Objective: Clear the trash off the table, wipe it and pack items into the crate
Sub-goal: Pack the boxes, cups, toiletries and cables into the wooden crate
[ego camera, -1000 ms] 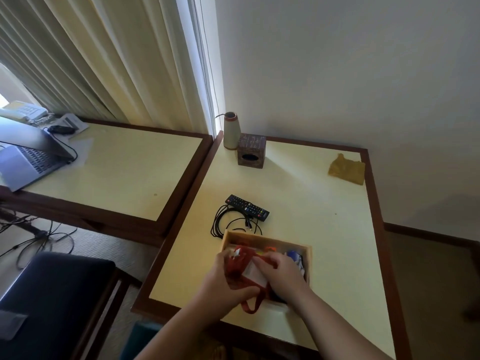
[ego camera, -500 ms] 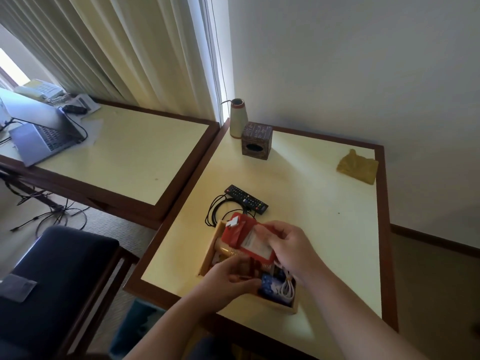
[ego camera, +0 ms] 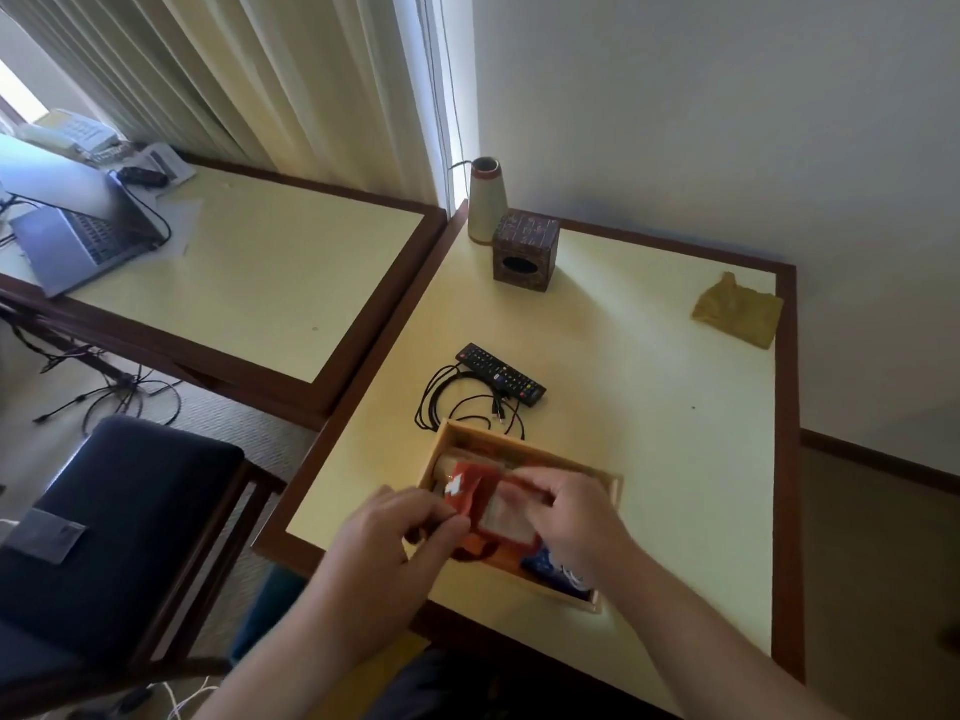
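A wooden crate [ego camera: 597, 478] sits near the front edge of the cream table [ego camera: 649, 397]. Both hands hold a red pouch [ego camera: 475, 491] over the crate's left half: my left hand [ego camera: 395, 537] pinches its near left edge, my right hand [ego camera: 576, 511] grips its right side. A blue item [ego camera: 543, 561] and a white cable lie in the crate's near right corner. Just beyond the crate lie a black remote [ego camera: 501, 374] and a loose black cable [ego camera: 457, 402]. A yellow cloth [ego camera: 737, 311] rests at the far right.
A brown tissue box [ego camera: 524, 252] and a cream cone-shaped vase [ego camera: 487, 200] stand at the table's far left corner. A second table [ego camera: 270, 272] on the left carries a laptop [ego camera: 78, 236]. A dark chair [ego camera: 114, 511] stands at the near left.
The red pouch has come down from above the crate into its left half. My left hand moved up from below the pouch to pinch its near edge.
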A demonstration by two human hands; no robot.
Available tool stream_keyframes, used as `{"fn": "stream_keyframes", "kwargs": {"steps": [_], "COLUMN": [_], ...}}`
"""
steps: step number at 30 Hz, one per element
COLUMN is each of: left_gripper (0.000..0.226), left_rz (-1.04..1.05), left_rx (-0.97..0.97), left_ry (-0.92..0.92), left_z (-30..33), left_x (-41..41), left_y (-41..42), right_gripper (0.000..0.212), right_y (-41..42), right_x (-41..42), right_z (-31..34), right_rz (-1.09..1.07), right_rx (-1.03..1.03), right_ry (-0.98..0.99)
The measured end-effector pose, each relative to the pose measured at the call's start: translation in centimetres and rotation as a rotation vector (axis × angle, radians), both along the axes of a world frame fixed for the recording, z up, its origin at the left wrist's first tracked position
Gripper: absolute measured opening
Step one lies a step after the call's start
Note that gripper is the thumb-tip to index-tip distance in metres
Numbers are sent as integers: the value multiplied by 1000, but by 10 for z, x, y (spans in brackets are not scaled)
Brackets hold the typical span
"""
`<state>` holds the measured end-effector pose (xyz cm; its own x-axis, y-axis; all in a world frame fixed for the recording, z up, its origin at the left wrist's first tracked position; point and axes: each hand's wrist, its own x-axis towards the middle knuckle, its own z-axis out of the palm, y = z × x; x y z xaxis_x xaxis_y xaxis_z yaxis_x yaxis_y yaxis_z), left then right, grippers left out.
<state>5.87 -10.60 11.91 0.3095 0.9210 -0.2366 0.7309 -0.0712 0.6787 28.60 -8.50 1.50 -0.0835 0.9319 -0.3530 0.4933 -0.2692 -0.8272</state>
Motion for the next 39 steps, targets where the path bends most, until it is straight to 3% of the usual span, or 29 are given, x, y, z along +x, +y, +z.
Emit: {"fn": "stream_keyframes", "kwargs": {"steps": [3, 6, 10, 16, 21, 25, 29, 31, 34, 36, 38, 39], "left_gripper": [9, 15, 21, 19, 25, 20, 28, 37, 46, 47, 49, 51], "left_rz": [-67, -119, -259, -373, -428, -445, -583, -684, -756, -758, -773, -785], "left_rx": [-56, -235, -379, -231, -122, -58, -146, -123, -55, 19, 109, 142], "left_ry": [48, 96, 178, 289, 362, 355, 536, 620, 547, 454, 495, 557], "left_z": [-12, -39, -66, -84, -91, -96, -107, -110, -111, -113, -116, -118], "left_x": [-5, 2, 13, 25, 30, 35, 28, 22, 11, 4, 1, 2], "left_y": [36, 75, 111, 134, 147, 149, 143, 137, 122, 111, 100, 95], "right_gripper": [34, 20, 20, 31, 35, 20, 3, 9, 23, 21, 12, 19], "right_y": [-14, -15, -12, -8, -4, 0, -5, -9, -16, -17, -17, -16], "right_x": [-22, -29, -21, -19, -26, -24, -28, -34, -43, -51, -54, -55], "right_z": [-4, -4, -5, 1, -4, -4, -8, -11, -14, -10, -17, -23], "right_rz": [150, 114, 122, 147, 47, 66, 118, 121, 97, 46, 19, 10], "right_rx": [-10, -79, -208, -234, -80, -114, -101, -88, 3, 59, 104, 99], "right_ry": [-14, 123, 37, -81, -208, -289, -384, -425, -516, -579, -631, -638]}}
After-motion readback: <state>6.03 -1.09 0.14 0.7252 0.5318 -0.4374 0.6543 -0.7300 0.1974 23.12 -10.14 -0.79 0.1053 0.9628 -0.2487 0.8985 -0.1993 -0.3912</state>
